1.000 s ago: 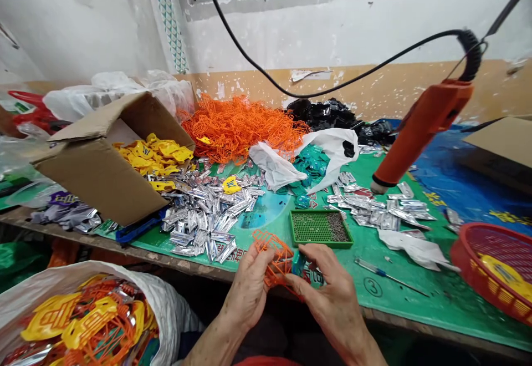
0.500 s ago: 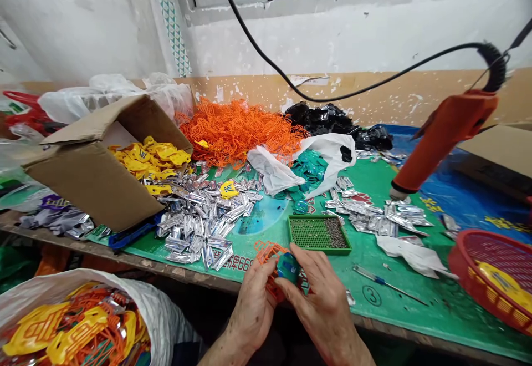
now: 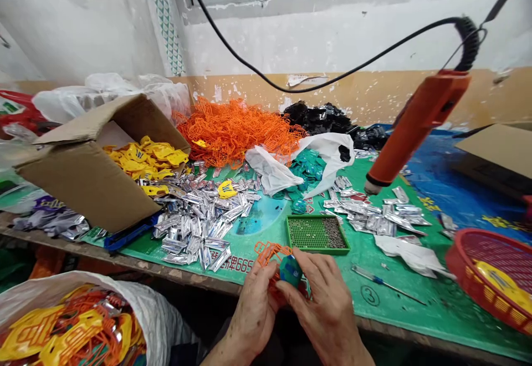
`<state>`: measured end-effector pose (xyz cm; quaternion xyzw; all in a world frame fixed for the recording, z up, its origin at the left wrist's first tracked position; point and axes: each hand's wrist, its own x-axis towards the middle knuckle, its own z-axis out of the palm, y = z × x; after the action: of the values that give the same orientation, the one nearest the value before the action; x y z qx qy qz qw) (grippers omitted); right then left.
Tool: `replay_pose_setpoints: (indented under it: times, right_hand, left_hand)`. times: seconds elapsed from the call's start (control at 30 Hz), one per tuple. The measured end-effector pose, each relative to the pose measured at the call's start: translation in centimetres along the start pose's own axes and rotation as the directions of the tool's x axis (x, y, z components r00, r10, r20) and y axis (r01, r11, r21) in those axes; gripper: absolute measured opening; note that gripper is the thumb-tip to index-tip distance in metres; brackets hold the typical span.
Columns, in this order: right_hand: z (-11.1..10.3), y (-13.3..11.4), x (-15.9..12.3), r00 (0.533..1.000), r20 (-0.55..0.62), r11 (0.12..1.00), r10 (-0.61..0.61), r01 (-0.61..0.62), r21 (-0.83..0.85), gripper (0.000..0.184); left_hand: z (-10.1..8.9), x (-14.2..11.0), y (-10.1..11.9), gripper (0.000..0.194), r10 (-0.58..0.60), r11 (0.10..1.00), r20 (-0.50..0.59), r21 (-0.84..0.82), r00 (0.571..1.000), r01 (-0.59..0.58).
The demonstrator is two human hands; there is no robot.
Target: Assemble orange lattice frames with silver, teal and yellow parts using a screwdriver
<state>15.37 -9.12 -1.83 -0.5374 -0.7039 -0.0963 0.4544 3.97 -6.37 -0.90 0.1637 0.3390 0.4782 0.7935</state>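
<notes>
Near the table's front edge, my left hand (image 3: 258, 305) is closed around an orange plastic wire-like frame (image 3: 266, 252), whose top pokes out above the thumb. My right hand (image 3: 326, 302) pinches a round teal plastic piece (image 3: 290, 270) with a blue mark against that frame. Fingers hide the lower part of both pieces. Just beyond the hands lies a green tray (image 3: 287, 232) of small metal screws. Left of it spreads a heap of shiny silver pieces (image 3: 203, 216), with one yellow piece (image 3: 226, 189) on top.
An orange electric screwdriver (image 3: 419, 127) hangs from a cable at right. A cardboard box (image 3: 87, 183) of yellow parts stands left, above a white sack (image 3: 160, 310). Behind are orange frames (image 3: 241, 130) and teal pieces (image 3: 307, 166). A red basket (image 3: 461, 260) and thin screwdriver (image 3: 388, 284) lie right.
The hanging screwdriver has swung left and slightly up in view. My right fingers have shifted slightly on the teal piece, showing more of its round face. Both hands keep their hold.
</notes>
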Motion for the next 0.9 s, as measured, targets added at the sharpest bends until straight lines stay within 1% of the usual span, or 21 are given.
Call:
replay_pose_setpoints:
  times: [0.1,0.23,0.33,0.43,0.63,0.77,0.9]
  right_hand:
    - [0.2,0.0,0.0,1.000,0.021,1.000,0.004,-0.003,-0.012,0.041]
    - [0.1,0.0,-0.1,0.999,0.047,1.000,0.021,-0.020,-0.017,0.039]
    - [0.0,-0.1,-0.1,0.998,0.060,0.998,0.034,-0.031,-0.051,0.039]
    - [0.0,-0.1,-0.3,0.998,0.059,0.995,0.032,-0.026,-0.094,0.039]
    - [0.3,-0.1,-0.7,1.000,0.019,0.993,0.004,-0.002,-0.119,0.036]
    - [0.3,-0.3,-0.9,1.000,0.015,0.992,0.025,-0.023,-0.123,0.033]
    - [0.2,-0.4,-0.6,0.998,0.005,0.995,0.066,-0.066,-0.076,0.027]
  left_hand:
    - [0.1,0.0,0.1,0.024,-0.003,1.000,0.008,-0.001,1.000,0.003]
    - [0.1,-0.1,-0.2,0.025,-0.010,1.000,-0.022,-0.018,1.000,0.009]
    - [-0.1,0.0,-0.5,0.023,-0.002,1.000,-0.033,-0.023,0.999,0.002]
    - [-0.4,0.2,-0.8,0.023,0.012,0.999,-0.014,-0.032,1.000,-0.013]
    - [-0.5,0.3,-1.0,0.034,0.016,0.999,0.033,-0.036,0.999,-0.015]
    - [-0.5,0.1,-1.0,0.029,0.039,0.999,0.055,-0.031,0.998,-0.037]
    - [-0.3,0.1,-0.8,0.028,0.051,0.999,0.071,-0.007,0.996,-0.051]
